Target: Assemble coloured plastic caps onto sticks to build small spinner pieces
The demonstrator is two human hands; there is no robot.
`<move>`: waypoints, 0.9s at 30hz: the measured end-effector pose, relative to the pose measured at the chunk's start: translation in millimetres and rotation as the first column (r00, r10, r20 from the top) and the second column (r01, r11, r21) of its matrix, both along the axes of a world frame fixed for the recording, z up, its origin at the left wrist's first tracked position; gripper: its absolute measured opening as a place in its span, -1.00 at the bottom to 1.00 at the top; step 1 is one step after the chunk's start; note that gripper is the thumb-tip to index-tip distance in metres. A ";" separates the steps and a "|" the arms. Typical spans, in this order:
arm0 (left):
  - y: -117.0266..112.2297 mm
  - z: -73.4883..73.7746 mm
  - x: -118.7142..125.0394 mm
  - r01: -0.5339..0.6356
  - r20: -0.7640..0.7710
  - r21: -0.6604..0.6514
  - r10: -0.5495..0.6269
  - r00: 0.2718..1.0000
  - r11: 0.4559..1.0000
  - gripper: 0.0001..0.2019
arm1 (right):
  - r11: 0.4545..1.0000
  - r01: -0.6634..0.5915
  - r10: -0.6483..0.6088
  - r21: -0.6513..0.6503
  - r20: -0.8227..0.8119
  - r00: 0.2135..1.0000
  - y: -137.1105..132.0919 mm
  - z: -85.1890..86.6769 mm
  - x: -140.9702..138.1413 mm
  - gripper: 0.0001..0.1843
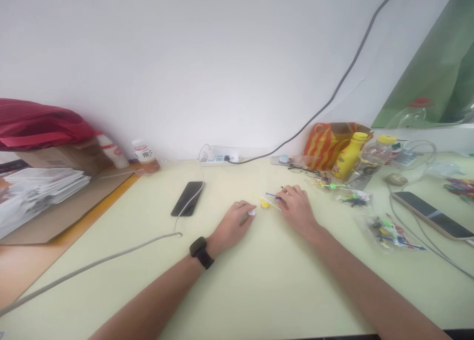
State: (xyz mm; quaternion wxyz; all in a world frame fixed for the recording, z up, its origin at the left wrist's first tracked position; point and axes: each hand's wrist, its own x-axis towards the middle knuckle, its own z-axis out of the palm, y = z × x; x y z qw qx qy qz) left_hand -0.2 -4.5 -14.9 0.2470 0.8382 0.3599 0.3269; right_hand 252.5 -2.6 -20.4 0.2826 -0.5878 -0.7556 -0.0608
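Note:
My left hand [234, 225], with a ring and a black watch at the wrist, is closed, a small white piece [252, 212] pinched at its fingertips. To the right, my right hand [297, 207] has its fingers curled around the end of a thin blue plastic stick [271, 195] that points left. Between the two hands a small round yellow piece [264, 205] lies on the table. A thin white stick [273, 204] slants from beside it toward the right fingers, which partly hide its far end.
Clear bags of colourful plastic parts [392, 231] lie right, near a phone [437, 214]. Behind them stand a yellow bottle [350, 155] and striped bag [314, 145]. A black phone [187, 199] and grey cable [111, 257] lie left. A power strip [218, 160] sits at the wall.

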 end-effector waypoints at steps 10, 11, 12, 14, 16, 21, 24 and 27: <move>0.2 -0.7 -0.7 -0.061 0.039 -0.101 0.065 0.997 0.993 -0.87 | 0.997 -0.078 0.079 -0.027 0.027 0.997 -5.5 -0.2 -8.7 -0.81; -0.5 0.8 -0.6 -0.052 0.058 -0.123 0.059 0.997 0.991 -0.89 | 0.996 -0.086 0.086 -0.031 0.022 0.996 -5.4 0.0 -8.9 -0.81; -1.0 2.3 -0.4 -0.037 0.083 -0.146 0.049 0.995 0.989 -0.90 | 0.995 -0.094 0.095 -0.038 0.017 0.995 -5.3 0.3 -9.0 -0.80; -1.3 4.7 0.1 -0.008 0.143 -0.194 0.036 0.989 0.981 -0.90 | 0.993 -0.110 0.110 -0.049 0.002 0.994 -5.1 0.9 -9.4 -0.80; -0.5 5.9 0.6 -0.003 0.195 -0.250 0.054 0.979 0.968 -0.84 | 0.991 -0.124 0.123 -0.048 -0.019 0.992 -5.1 1.6 -9.8 -0.81; 1.7 6.5 0.6 0.027 0.296 -0.392 0.099 0.950 0.920 -0.72 | 0.989 -0.143 0.137 -0.031 -0.149 0.979 -7.8 4.6 -10.7 -0.82; 1.0 8.6 0.1 0.051 0.322 -0.443 0.106 0.941 0.895 -0.69 | 0.981 -0.187 0.163 -0.043 -0.329 0.930 -11.2 8.3 -12.9 -0.83; 0.1 11.3 -0.3 0.068 0.334 -0.460 0.101 0.937 0.885 -0.68 | 0.962 -0.269 0.205 -0.043 -0.538 0.817 -15.3 12.9 -17.9 -0.85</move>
